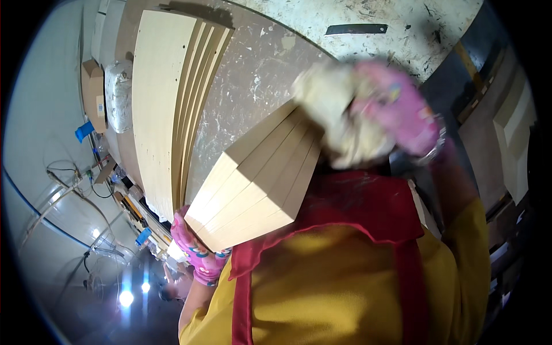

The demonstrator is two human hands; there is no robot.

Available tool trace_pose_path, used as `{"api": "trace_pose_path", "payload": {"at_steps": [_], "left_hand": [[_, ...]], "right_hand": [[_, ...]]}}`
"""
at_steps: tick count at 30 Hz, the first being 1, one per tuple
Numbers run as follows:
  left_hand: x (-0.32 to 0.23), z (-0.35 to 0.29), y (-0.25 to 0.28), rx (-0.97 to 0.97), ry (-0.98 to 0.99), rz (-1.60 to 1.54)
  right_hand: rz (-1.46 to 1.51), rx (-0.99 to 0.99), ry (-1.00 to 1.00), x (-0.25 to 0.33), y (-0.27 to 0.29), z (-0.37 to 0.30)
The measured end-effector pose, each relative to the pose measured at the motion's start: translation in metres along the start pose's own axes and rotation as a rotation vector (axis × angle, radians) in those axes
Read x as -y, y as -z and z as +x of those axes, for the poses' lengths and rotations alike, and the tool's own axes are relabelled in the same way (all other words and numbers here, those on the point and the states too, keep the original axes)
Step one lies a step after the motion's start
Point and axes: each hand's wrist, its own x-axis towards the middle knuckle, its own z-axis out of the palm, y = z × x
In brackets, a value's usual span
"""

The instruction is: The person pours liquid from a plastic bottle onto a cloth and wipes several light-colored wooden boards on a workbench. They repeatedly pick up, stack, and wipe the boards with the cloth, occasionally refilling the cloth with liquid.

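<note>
A pale wooden stack of several thin boards (pixel 251 187) lies at a slant in front of me, its lower end by my body. My left hand (pixel 198 248), in a pink flowered glove, is closed around the stack's lower left corner, with some of its fingers hidden behind the wood. Over the far right end of the boards is a crumpled cream cloth (pixel 336 106), smeared by motion. Gripping that cloth from the right is my right hand (pixel 398 106), in a pink glove with a bracelet at the wrist. The cloth covers the boards' far end.
Another stack of pale boards (pixel 161 98) stands on the scuffed brown worktop (pixel 253 75) to the left. A flat dark strip (pixel 356 29) lies on the stained white surface beyond. Far left are a cardboard box (pixel 93 95) and a plastic-wrapped bundle (pixel 118 95). Another person (pixel 178 282) is at lower left.
</note>
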Motion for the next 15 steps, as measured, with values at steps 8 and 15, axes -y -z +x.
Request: {"api": "trace_pose_path", "payload": {"at_steps": [8, 15], "left_hand": [[-0.005, 0.005, 0.001, 0.077, 0.150, -0.080], [0.003, -0.002, 0.009, 0.046, -0.181, 0.171]], "right_hand": [[-1.059, 0.069, -0.124, -0.015, -0.040, -0.006], [-0.556, 0.006, 0.133, 0.012, -0.083, -0.013]]}}
